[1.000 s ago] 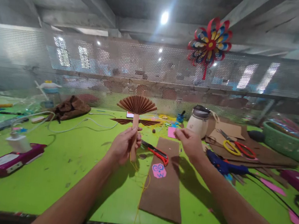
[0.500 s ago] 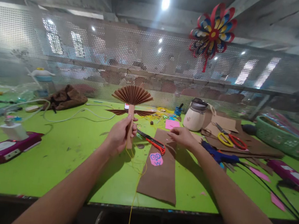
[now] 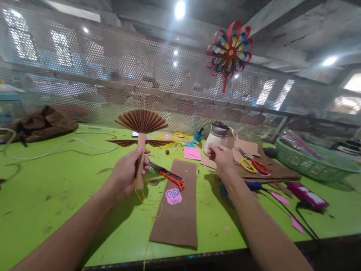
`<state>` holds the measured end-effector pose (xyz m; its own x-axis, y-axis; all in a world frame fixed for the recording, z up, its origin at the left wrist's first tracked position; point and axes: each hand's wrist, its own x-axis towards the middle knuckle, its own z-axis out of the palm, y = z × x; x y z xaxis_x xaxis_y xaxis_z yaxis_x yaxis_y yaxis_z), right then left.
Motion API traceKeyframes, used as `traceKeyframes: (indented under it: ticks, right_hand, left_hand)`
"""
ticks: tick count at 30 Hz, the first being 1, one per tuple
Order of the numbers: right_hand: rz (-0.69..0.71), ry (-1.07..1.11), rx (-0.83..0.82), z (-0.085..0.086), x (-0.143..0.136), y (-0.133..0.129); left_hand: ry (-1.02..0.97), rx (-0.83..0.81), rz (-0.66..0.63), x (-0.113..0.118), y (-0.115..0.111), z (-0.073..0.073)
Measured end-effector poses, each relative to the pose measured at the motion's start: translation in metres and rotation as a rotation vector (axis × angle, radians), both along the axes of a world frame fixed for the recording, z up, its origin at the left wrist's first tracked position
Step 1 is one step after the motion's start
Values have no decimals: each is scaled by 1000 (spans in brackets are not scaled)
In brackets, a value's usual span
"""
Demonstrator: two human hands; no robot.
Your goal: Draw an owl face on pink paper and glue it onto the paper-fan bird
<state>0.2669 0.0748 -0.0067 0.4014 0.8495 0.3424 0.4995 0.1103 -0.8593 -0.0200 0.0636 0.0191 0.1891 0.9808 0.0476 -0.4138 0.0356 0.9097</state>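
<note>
My left hand (image 3: 128,169) is closed around the flat stick handle of a brown pleated paper fan (image 3: 142,121), held upright. Two more pleated brown paper pieces stick out sideways from the stick below it. A yellow string (image 3: 147,247) trails from the handle's lower end past the table edge. My right hand (image 3: 221,158) is raised in front of a cream jar (image 3: 215,140), fingers pinched together; what they hold, if anything, cannot be made out. Between the hands, an orange-handled utility knife (image 3: 174,178) lies partly over a brown paper strip (image 3: 177,224), near a pink drawn-face cutout (image 3: 173,196).
Yellow-and-red scissors (image 3: 255,166) rest on brown paper sheets at the right. A blue glue gun (image 3: 253,186) lies behind my right forearm. Beyond stand a green basket (image 3: 317,164) and a purple power strip (image 3: 307,196). A brown cloth bundle (image 3: 43,124) lies left, beside a white cable.
The view has turned to the right, showing more of that side. My right hand has lifted away from the brown paper strip toward the jar. My left hand keeps holding the fan.
</note>
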Motion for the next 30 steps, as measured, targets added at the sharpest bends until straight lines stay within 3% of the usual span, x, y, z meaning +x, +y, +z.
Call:
traceKeyframes:
  ticks: [4, 7, 9, 14, 21, 26, 30]
  right_hand:
    - [10, -82, -28, 27, 23, -17]
    - [34, -273, -112, 45, 51, -48]
    - [42, -406, -187, 47, 69, -72]
    - [93, -646, -341, 19, 96, -114]
    - [112, -833, -372, -17, 114, -118]
    - [109, -828, -328, -26, 122, -114]
    - [35, -729, -230, -16, 128, -118]
  left_hand:
    - [16, -10, -27, 2, 2, 0]
    - [26, -17, -52, 3, 2, 1]
    - [30, -18, -68, 3, 2, 1]
    - [34, -3, -86, 5, 0, -2]
    - [50, 7, -69, 5, 2, -8]
    - [53, -10, -53, 6, 3, -10]
    - [53, -19, -65, 5, 6, -14]
